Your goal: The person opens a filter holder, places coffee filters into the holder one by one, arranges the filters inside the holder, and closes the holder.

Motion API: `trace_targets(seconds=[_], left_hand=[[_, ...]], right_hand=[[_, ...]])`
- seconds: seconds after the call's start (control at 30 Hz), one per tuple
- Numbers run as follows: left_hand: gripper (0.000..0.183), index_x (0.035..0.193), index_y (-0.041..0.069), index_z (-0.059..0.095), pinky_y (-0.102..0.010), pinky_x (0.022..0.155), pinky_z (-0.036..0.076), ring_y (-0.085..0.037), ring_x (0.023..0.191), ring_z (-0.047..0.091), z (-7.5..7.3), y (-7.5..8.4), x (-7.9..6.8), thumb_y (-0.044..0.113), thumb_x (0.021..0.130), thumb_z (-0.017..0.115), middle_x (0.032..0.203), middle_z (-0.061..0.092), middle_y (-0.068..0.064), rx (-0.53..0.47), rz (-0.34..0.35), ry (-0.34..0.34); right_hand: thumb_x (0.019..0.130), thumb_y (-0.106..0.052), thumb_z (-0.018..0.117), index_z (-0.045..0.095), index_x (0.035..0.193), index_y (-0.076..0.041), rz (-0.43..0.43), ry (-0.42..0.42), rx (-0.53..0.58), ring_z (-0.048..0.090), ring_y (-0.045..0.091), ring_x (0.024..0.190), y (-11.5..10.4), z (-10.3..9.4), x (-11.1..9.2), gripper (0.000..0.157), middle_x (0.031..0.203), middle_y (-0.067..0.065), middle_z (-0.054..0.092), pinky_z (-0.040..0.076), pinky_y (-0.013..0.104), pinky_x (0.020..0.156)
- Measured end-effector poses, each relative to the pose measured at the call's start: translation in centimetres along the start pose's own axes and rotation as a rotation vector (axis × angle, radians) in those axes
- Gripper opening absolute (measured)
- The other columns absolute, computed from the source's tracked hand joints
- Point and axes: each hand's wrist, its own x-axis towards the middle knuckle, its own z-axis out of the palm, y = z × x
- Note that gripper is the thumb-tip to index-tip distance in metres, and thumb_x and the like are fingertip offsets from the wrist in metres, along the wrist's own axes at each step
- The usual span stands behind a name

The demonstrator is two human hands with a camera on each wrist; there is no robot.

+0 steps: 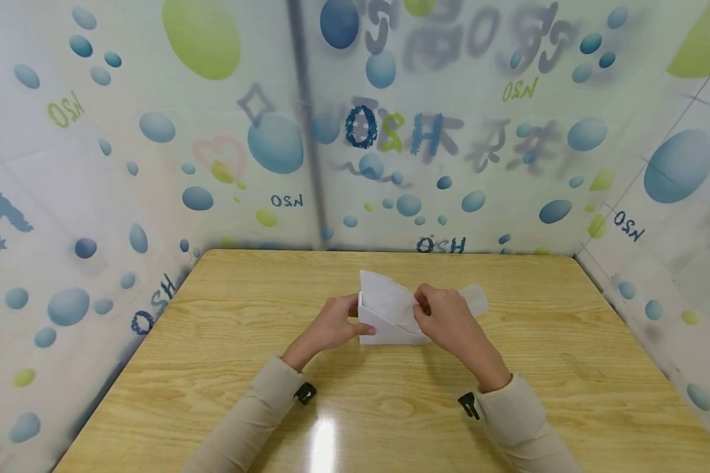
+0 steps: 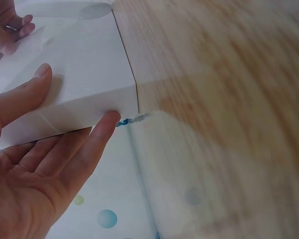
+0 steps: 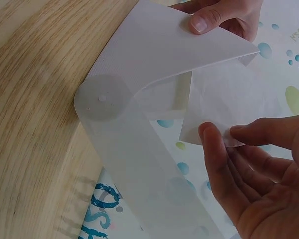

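A white box with a slanted open edge stands on the table, its ribbed side showing in the left wrist view. My left hand grips its left end, thumb on the near face and fingers around the back. From the opening rises a thin white sheet. Thumb and index finger of my right hand pinch that sheet by its edge. A translucent strip with a rounded end is joined to the box's corner by a small round stud and sticks out past the right hand.
The wood-grain table carries the box near its middle. Behind it and at both sides hang pale sheets printed with blue and green dots and letters. Both wrists have black strap clips at the beige sleeves.
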Motion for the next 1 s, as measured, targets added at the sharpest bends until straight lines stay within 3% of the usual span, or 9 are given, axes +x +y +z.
trace_targets(seconds=[0.4, 1.0], left_hand=[[0.049, 0.133, 0.009, 0.065, -0.042, 0.094, 0.061, -0.026, 0.11, 0.075, 0.02, -0.06, 0.02, 0.009, 0.087, 0.083, 0.122, 0.075, -0.008, -0.008, 0.011, -0.007], [0.048, 0.132, 0.011, 0.065, -0.042, 0.094, 0.061, -0.025, 0.109, 0.074, 0.05, -0.18, 0.04, 0.01, 0.088, 0.083, 0.121, 0.075, -0.007, -0.009, 0.017, -0.007]], right_hand=[[0.094, -0.008, 0.071, 0.07, 0.091, -0.005, 0.017, -0.021, 0.005, 0.065, 0.009, 0.065, 0.16, 0.29, 0.03, 0.004, 0.078, 0.005, 0.073, 0.052, 0.024, 0.056], [0.091, -0.006, 0.073, 0.072, 0.086, -0.006, 0.022, -0.025, 0.006, 0.062, 0.01, 0.066, 0.4, 0.69, 0.05, 0.006, 0.077, 0.004, 0.072, 0.052, 0.026, 0.058]])
